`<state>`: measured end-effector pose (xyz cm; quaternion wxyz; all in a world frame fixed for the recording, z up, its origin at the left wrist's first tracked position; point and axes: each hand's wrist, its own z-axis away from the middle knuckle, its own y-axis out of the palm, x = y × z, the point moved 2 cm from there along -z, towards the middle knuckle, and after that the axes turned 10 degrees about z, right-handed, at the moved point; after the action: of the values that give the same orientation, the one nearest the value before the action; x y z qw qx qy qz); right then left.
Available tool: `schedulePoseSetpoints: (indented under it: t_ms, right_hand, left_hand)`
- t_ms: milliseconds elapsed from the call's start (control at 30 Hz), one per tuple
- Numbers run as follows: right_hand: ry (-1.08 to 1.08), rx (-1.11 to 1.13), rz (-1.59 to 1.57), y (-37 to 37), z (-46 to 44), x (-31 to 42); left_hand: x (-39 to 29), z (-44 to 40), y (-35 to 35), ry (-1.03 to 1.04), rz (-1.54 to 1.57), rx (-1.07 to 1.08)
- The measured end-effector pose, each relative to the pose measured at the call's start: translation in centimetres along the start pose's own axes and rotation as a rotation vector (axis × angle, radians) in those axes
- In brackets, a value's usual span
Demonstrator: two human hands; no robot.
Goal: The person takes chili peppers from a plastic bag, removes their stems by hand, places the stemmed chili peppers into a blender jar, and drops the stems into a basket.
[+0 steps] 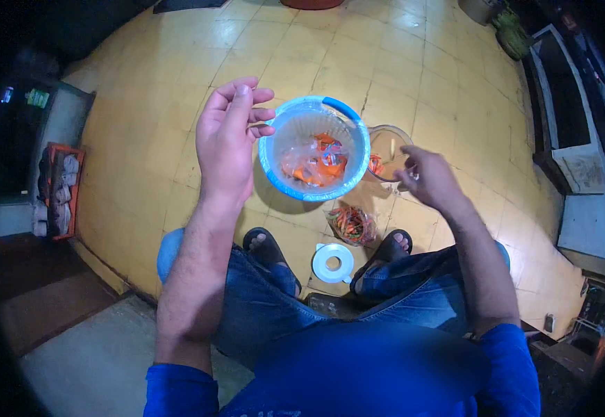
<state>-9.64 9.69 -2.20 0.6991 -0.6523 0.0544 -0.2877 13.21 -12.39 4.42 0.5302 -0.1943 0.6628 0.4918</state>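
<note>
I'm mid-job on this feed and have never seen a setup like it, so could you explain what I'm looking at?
There is no machine here: a camera on a person's head looks down at their own two bare hands. On the tiled floor stands a blue-rimmed bucket with clear plastic and orange-red pieces inside. Beside it are a see-through container, a bag of chillies and a white ring. The left hand is raised by the bucket's rim; the right hand is at the container. Whether either holds something small, I cannot tell.
</note>
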Motion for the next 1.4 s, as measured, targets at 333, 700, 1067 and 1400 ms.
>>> schedulePoseSetpoints:
  t_ms: [333, 700, 1067, 1400]
  right_hand:
    - [-0.374, 0.696, 0.104, 18.3, 2.4, 1.3]
    - [-0.133, 0.321, 0.441, 28.5, 5.6, 0.8]
    - [-0.013, 0.604, 0.348, 23.6, 3.7, -0.2]
    - [-0.183, 0.401, 0.067, 15.9, 1.4, 0.6]
  left_hand:
    - [-0.4, -0.4, 0.0, 0.031, 0.013, 0.019]
    - [-0.3, -1.0, -1.0, 0.029, -0.012, -0.02]
    - [0.4, -0.9, -0.6, 0.042, -0.03, 0.016]
    - [1.5, -0.5, -0.5, 0.011, -0.095, 0.057]
